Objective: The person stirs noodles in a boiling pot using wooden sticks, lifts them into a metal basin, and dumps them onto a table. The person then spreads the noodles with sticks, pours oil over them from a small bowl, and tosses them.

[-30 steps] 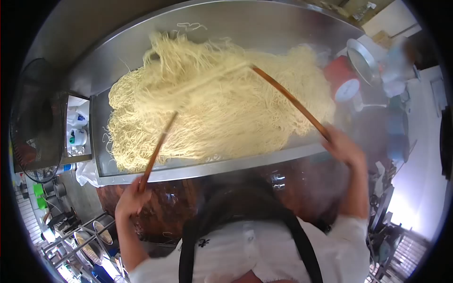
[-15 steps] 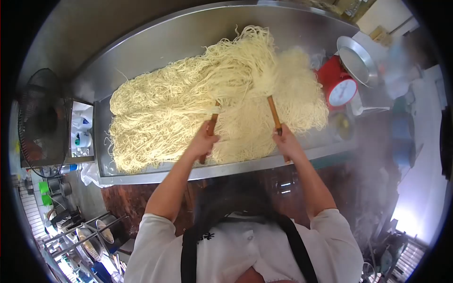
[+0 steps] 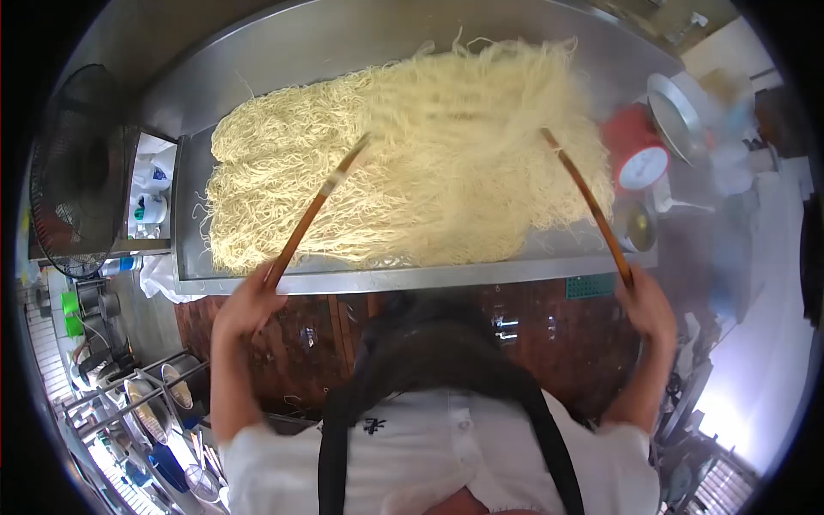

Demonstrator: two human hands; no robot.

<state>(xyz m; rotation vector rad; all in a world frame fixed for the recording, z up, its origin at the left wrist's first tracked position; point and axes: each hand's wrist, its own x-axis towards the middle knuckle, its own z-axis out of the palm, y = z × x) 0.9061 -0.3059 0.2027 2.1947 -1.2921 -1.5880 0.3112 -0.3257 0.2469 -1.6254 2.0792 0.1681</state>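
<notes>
A single wide, round-edged view looks from the wearer's head, steeply down and somewhat forward. It is near enough that the wearer's white shirt fills the bottom middle, and both hands, the left and the right, show whole at either side. The metal counter bends across the upper half, noodles in its middle. Dark corners ring the view, which takes in a fan at left and a red scale at right.

A black wire-caged fan stands at the left, a metal rack below it, and bright light glares on the pale right-hand wall
</notes>
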